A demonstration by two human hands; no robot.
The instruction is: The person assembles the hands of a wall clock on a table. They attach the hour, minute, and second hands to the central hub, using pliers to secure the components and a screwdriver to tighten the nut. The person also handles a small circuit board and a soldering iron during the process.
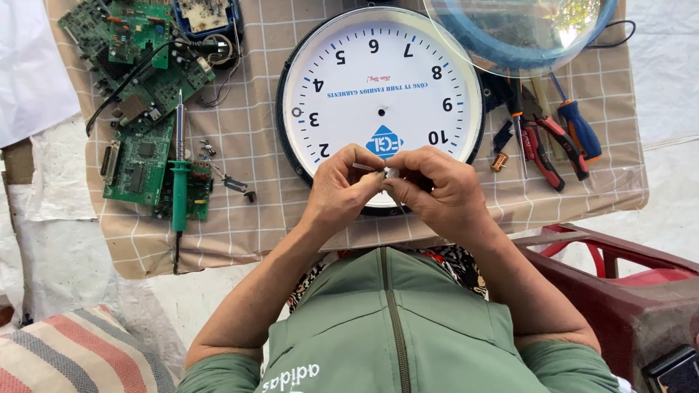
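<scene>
A round wall clock [378, 80] with a white face and dark rim lies flat on the checked cloth, with no hands on its dial. Just over its near edge, my left hand [342, 185] and my right hand [437, 189] meet. Between their fingertips they pinch a thin, pale metal piece [368, 169], perhaps a clock hand. The piece is mostly hidden by my fingers.
Green circuit boards [142, 87] and a green-handled soldering iron [179, 175] lie at the left, with small screws [233, 182] beside them. Red pliers [542, 142] and a screwdriver [579, 127] lie at the right. A clear domed cover [520, 33] rests at the top right. A red plastic chair [626, 284] stands near right.
</scene>
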